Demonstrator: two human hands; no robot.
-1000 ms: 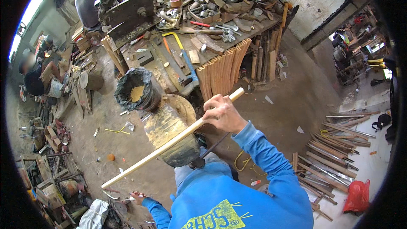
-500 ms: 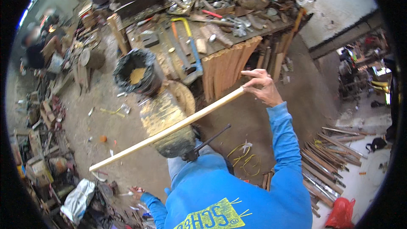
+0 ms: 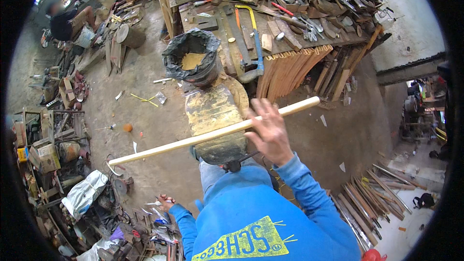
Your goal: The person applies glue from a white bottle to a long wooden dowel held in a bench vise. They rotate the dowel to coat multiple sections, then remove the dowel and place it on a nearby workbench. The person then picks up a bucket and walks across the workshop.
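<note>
Dirt-floor workshop, cluttered. Pale wooden stick (image 3: 212,135) runs from left-centre to right of centre, smooth, straight, bare wood, crossing over a worn block (image 3: 215,123) at centre. My right hand (image 3: 268,133) rests on it with fingers spread, loose hold, not clamped; stick is picked up, nothing worked on it yet. My left hand (image 3: 166,203), lower left, pinches something small from the scrap. Sawdust bucket (image 3: 191,60) and tool-strewn bench (image 3: 290,24) above.
</note>
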